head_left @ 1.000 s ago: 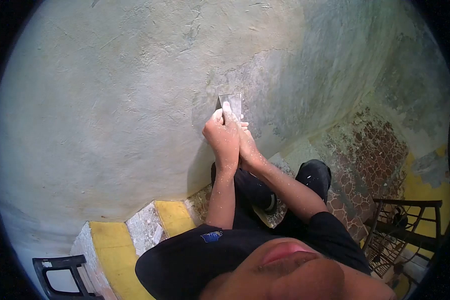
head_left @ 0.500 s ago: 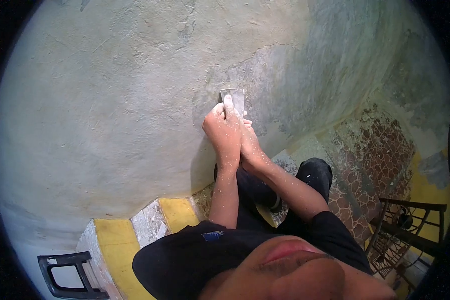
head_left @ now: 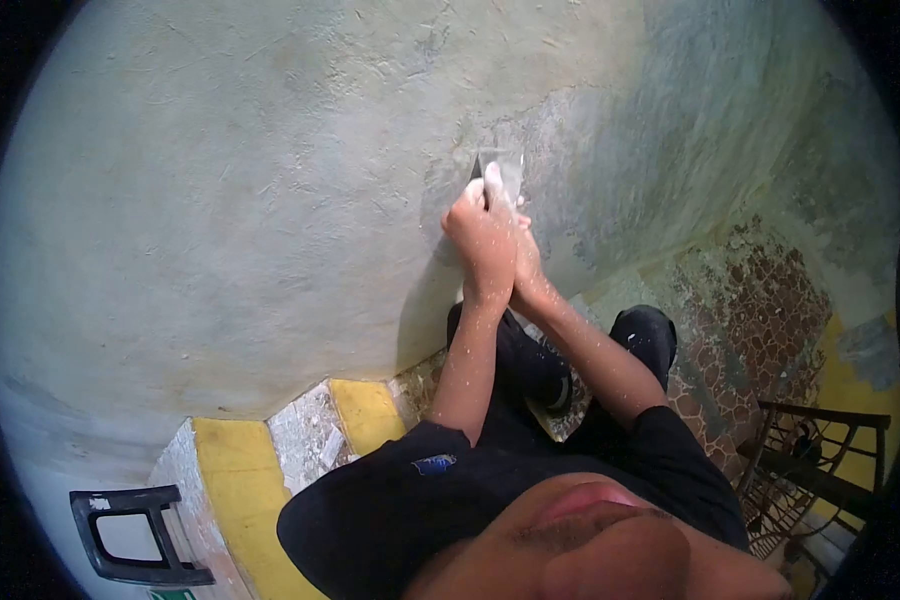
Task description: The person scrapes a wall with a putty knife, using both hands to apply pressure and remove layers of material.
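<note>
A scraper with a flat metal blade [head_left: 512, 172] is against the plastered wall [head_left: 270, 180], on a rough patch where the surface is worn grey. My left hand [head_left: 484, 238] is closed round it, with the whitened thumb stretched along the blade. My right hand [head_left: 529, 258] is closed just behind and beside the left, the wrists close together; its grip is mostly hidden, with only some fingertips showing past the scraper. The scraper's handle is covered by my hands. White flecks dot both forearms.
Yellow and white steps [head_left: 232, 452] lie below the wall on the left, with debris on them. A black plastic frame [head_left: 150, 575] sits at lower left. A dark metal rack [head_left: 815, 450] stands at lower right, beside the dusty brown-patterned floor [head_left: 770, 290].
Both hands and the scraper have moved up and to the right across the view. The grip looks the same, and the wall appears darker.
</note>
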Demonstrator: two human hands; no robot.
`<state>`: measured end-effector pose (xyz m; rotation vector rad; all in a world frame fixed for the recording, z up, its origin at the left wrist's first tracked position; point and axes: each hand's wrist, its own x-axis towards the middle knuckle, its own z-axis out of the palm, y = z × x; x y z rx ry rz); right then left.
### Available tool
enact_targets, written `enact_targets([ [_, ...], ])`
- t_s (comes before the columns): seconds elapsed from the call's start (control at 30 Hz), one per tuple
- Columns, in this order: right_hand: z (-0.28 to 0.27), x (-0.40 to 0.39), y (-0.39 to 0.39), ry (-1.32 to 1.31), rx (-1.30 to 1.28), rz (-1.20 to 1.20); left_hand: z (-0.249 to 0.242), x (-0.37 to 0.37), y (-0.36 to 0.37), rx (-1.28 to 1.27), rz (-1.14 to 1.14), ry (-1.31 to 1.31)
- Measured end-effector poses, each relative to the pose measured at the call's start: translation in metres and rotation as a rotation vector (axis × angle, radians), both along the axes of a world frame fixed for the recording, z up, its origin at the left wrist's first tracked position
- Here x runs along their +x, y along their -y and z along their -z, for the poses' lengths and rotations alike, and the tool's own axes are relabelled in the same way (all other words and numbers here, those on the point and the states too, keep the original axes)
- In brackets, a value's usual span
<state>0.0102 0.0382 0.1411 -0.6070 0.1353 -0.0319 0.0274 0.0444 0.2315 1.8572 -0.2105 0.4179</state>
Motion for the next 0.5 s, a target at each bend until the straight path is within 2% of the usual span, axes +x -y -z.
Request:
enact_targets([
  [0.1, -0.01, 0.004, 0.007, 0.041, -0.052, 0.025, 0.007, -0.005, -0.015, -0.006, -0.002, 0.004],
  [0.33, -0.039, -0.007, 0.017, -0.117, -0.021, -0.062, -0.002, -0.001, -0.007, -0.033, -0.01, -0.056],
  [0.43, -0.031, 0.007, 0.038, -0.013, 0.053, -0.017, -0.013, 0.008, 0.016, -0.043, 0.008, -0.026],
  [0.5, -0.031, 0.012, 0.051, 0.069, -0.046, 0.022, -0.019, 0.012, 0.033, -0.058, 0.036, 0.023],
])
